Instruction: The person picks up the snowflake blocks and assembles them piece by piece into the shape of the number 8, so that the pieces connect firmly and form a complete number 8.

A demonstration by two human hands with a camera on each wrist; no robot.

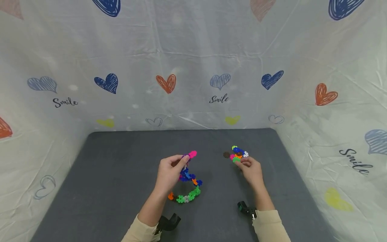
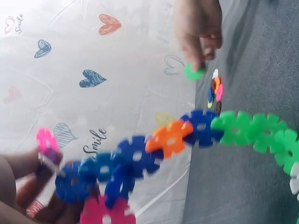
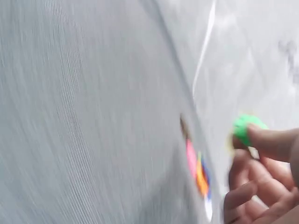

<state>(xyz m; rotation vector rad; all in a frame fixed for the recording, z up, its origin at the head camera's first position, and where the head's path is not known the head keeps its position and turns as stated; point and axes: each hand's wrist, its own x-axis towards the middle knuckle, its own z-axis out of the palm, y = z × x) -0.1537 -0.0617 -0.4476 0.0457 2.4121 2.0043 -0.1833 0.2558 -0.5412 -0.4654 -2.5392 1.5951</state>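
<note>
My left hand [image 1: 170, 172] holds up a chain of interlocking plastic snowflake discs [image 1: 192, 194], pinching it close to a pink disc [image 1: 192, 154] at its upper end. Blue, orange, green and white discs [image 2: 293, 179] curve away from the fingers, and another pink disc [image 2: 106, 213] branches off near the hand. Over to the right, my right hand [image 1: 253, 172] pinches a green snowflake disc [image 3: 244, 129] between thumb and finger. It hovers by a small pile of loose snowflake discs [image 1: 239, 152] in blue, orange, pink, white, yellow and brown.
A dark grey table [image 1: 127, 154] lies under both hands. Behind and beside it hangs a pale curtain [image 1: 193, 40] printed with hearts and "Smile". Black devices [image 1: 169, 222] are strapped at both wrists, next to beige sleeves [image 1: 270, 224].
</note>
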